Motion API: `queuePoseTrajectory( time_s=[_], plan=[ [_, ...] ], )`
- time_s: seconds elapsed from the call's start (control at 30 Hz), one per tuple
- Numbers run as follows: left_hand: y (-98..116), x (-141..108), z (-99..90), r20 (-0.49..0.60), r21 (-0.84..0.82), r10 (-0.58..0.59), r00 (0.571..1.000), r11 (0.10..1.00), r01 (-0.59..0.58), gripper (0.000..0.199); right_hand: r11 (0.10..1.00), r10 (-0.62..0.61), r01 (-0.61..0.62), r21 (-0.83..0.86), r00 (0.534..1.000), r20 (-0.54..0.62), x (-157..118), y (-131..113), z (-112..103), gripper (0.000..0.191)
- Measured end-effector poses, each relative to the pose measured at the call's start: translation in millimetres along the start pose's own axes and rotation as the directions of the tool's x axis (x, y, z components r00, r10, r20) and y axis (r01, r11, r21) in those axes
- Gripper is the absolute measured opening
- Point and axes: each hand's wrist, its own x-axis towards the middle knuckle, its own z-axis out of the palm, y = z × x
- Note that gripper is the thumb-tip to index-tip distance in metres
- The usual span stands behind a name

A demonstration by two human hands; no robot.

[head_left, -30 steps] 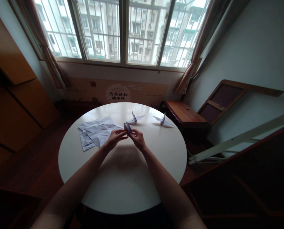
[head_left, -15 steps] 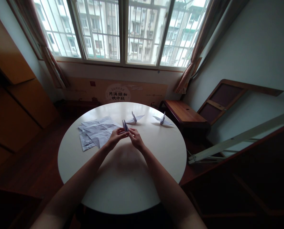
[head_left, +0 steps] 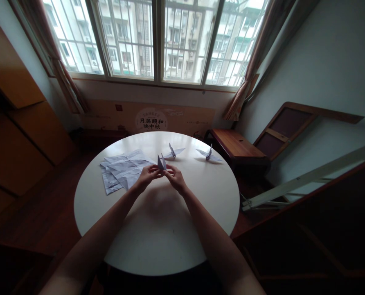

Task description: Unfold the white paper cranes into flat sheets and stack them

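Far left: orange-brown cupboard [head_left: 23,139], its lower part in shadow. Next, left curtain [head_left: 66,84], gathered and hanging beside the barred window [head_left: 158,45]. Below the window, a tan board [head_left: 109,116] with dark characters in a pale circle, partly behind the round white table [head_left: 170,241].

Left part of table: sheets [head_left: 124,170], pale, creased, overlapping in a loose pile. Left hand [head_left: 147,175] at the near right edge of the pile as seen; fingers bent, grasping the left side of the paper [head_left: 161,163].

Paper: small, folded, two points standing up side by side; located between the hands, over the far half of the table. Whether its base touches the tabletop cannot be told. Right hand [head_left: 174,178] grasps its right side, thumb toward the person. Fine finger contact too small to make out. Shadow of the hands on the tabletop, nearer the person.

Just beyond the paper, left crane [head_left: 173,153], wings spread, on the table. Well apart from it, right crane [head_left: 209,154], wings likewise spread, near the table's right edge.

Further right: brown bench [head_left: 236,143], right curtain [head_left: 241,96] above it, then wooden frame [head_left: 277,129] against the wall.
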Motion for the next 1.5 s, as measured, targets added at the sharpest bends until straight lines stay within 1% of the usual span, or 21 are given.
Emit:
queuePoseTrajectory(
  time_s=[0.13, 0.2, 0.37, 0.53, 0.67, 0.77, 0.87, 0.97, 1.03, 1.13, 1.23, 1.33, 1.43, 1.5],
  plan=[
    [1.1, -0.4, -0.6, -0.004, 0.024, 0.008, 1.0, 1.0, -0.008, 0.046, 0.992, 0.071, -0.069, 0.11, 0.997, -0.016, 0.6, -4.1, -0.2, 0.044],
    [1.4, -0.2, -0.7, 0.006, 0.026, 0.015, 1.0, 1.0, -0.015, 0.046, 0.989, 0.079, -0.077, 0.127, 0.997, -0.009, -0.1, -5.6, 0.0, 0.046],
    [2.4, 0.9, -1.5, -0.014, 0.074, 0.022, 1.0, 0.997, -0.021, 0.047, 0.997, 0.037, -0.038, 0.071, 0.999, 0.019, -0.8, -7.2, -1.0, 0.046],
    [3.0, 2.3, -3.0, -0.033, 0.158, 0.067, 0.997, 0.986, -0.061, 0.043, 0.998, 0.03, -0.031, 0.054, 0.999, 0.015, -0.2, -8.1, -2.0, 0.042],
    [4.7, 1.6, -1.7, -0.009, 0.187, 0.091, 0.996, 0.978, -0.088, 0.039, 1.0, 0.016, -0.016, 0.001, 0.999, 0.034, -1.7, -9.6, -1.1, 0.046],
    [5.6, 1.1, -0.8, 0.013, 0.203, 0.097, 0.995, 0.974, -0.098, 0.04, 1.0, 0.015, -0.015, -0.011, 1.0, 0.025, -2.6, -9.7, -0.9, 0.043],
    [5.3, 1.4, -1.6, -0.001, 0.199, 0.096, 0.995, 0.975, -0.094, 0.041, 0.999, 0.039, -0.039, 0.006, 0.999, 0.012, -1.7, -8.7, -2.2, 0.035],
    [4.7, 1.9, -3.1, -0.03, 0.165, 0.084, 0.996, 0.983, -0.078, 0.042, 0.997, 0.038, -0.038, 0.062, 0.999, -0.005, 0.4, -7.7, -4.1, 0.028],
    [4.6, 1.9, -3.8, -0.037, 0.127, 0.06, 0.997, 0.99, -0.055, 0.041, 0.994, 0.02, -0.016, 0.108, 0.999, -0.027, 1.5, -7.6, -4.9, 0.029],
    [5.6, 1.2, -4.2, -0.047, 0.063, 0.006, 0.999, 0.998, -0.003, 0.041, 0.99, -0.016, 0.021, 0.138, 0.999, -0.037, 1.4, -8.8, -5.4, 0.037],
    [7.2, 0.3, -4.5, -0.051, 0.029, -0.04, 0.998, 0.999, 0.041, 0.042, 0.995, -0.051, 0.052, 0.089, 0.999, -0.015, -0.1, -10.3, -5.1, 0.037],
    [8.2, -0.4, -5.0, -0.046, 0.035, -0.053, 0.998, 0.998, 0.055, 0.042, 0.996, -0.089, 0.089, 0.013, 0.996, -0.008, -1.3, -10.7, -4.5, 0.034],
    [8.5, -0.8, -5.1, -0.053, 0.048, -0.057, 0.997, 0.997, 0.059, 0.042, 0.992, -0.113, 0.111, -0.055, 0.993, -0.034, -1.5, -10.8, -4.6, 0.034],
    [8.3, -0.9, -4.6, -0.058, 0.048, -0.062, 0.996, 0.997, 0.065, 0.042, 0.992, -0.099, 0.094, -0.08, 0.993, -0.062, -1.0, -11.0, -5.2, 0.034]
  ],
)
